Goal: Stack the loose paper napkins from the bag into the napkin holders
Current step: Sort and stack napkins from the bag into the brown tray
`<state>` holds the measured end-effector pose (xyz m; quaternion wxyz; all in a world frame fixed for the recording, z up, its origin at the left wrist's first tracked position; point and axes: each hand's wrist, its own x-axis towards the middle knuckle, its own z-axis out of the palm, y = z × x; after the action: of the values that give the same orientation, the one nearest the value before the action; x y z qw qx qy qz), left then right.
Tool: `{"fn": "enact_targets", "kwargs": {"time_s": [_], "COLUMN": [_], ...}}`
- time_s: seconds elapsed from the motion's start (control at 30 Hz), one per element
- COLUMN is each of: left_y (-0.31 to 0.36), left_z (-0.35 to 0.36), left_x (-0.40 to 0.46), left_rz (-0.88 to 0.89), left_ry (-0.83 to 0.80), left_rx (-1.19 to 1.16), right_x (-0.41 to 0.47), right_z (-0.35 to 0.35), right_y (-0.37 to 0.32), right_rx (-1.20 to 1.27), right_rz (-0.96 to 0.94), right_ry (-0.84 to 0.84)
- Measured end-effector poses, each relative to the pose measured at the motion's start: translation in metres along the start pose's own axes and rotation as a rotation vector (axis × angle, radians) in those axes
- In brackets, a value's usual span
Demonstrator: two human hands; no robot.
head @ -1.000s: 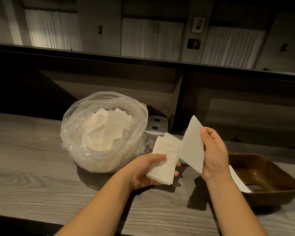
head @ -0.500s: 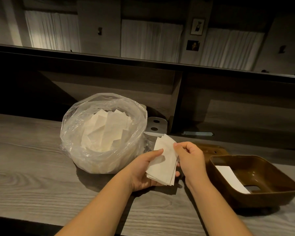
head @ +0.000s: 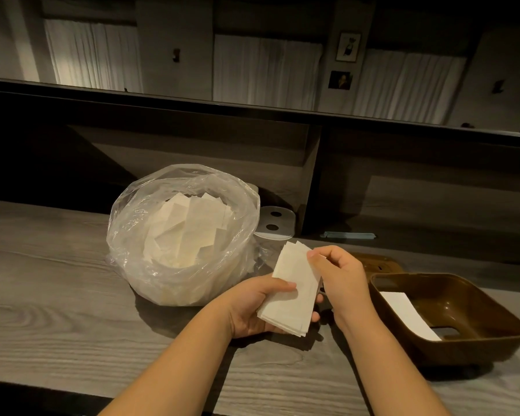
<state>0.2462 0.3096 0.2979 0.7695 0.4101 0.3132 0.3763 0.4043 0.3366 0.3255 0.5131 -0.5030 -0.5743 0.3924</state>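
- Step in hand, as I judge it: peeling one napkin off a small bundle so it can go into the holder
- The left hand (head: 252, 307) has its grip clasped round the napkin bundle (head: 291, 292), thumb on top and fingertips showing under the right edge, held above the desk (head: 57, 295) at about 6 o'clock from the bag
- The right hand (head: 339, 274) pinches the bundle's top corner at 12 o'clock between thumb and forefinger; whether it holds one sheet or several I cannot tell
- The plastic bag (head: 183, 235) stands open on the desk at 9 o'clock from the hands, with many loose napkins (head: 186, 232) lying jumbled inside
- The brown napkin holder (head: 451, 316) sits at 3 o'clock from the hands, with a single napkin (head: 408, 313) lying flat inside it, so the task looks barely begun
- A second brown piece (head: 375, 262) lies just behind the holder, partly hidden by the right hand
- The next move calls for lifting the top sheet clear without dragging those beneath, then carrying it toward 3 o'clock and laying it square on the one already there
- The napkins look thin, white and folded into oblongs; the bundle's edges are fanned, not flush, so sheets may cling or slip
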Motion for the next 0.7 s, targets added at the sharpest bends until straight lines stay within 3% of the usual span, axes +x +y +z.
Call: {"fn": "enact_targets", "kwargs": {"time_s": [0.23,0.3,0.37,0.47,0.57,0.7], "left_y": [-0.001,0.0,-0.001,0.001,0.003,0.002], "left_z": [0.001,0.001,0.002,0.003,0.001,0.002], "left_x": [-0.002,0.0,0.003,0.005,0.006,0.003], "left_rz": [0.037,0.061,0.074,0.046,0.001,0.012], "left_ry": [-0.033,0.034,0.132,0.223,0.151,0.115], "left_rx": [-0.036,-0.086,-0.102,-0.145,-0.218,-0.151], "right_x": [-0.001,-0.002,-0.005,-0.01,-0.007,-0.003], "right_z": [-0.022,-0.026,-0.025,-0.012,0.003,0.009], "right_y": [-0.019,-0.022,-0.025,-0.018,-0.007,0.001], "right_rx": [0.34,0.41,0.487,0.288,-0.04,-0.152], "right_rz": [-0.161,-0.115,-0.007,0.042,-0.051,-0.09], "right_ry": [0.398,0.328,0.102,-0.133,-0.069,0.024]}}
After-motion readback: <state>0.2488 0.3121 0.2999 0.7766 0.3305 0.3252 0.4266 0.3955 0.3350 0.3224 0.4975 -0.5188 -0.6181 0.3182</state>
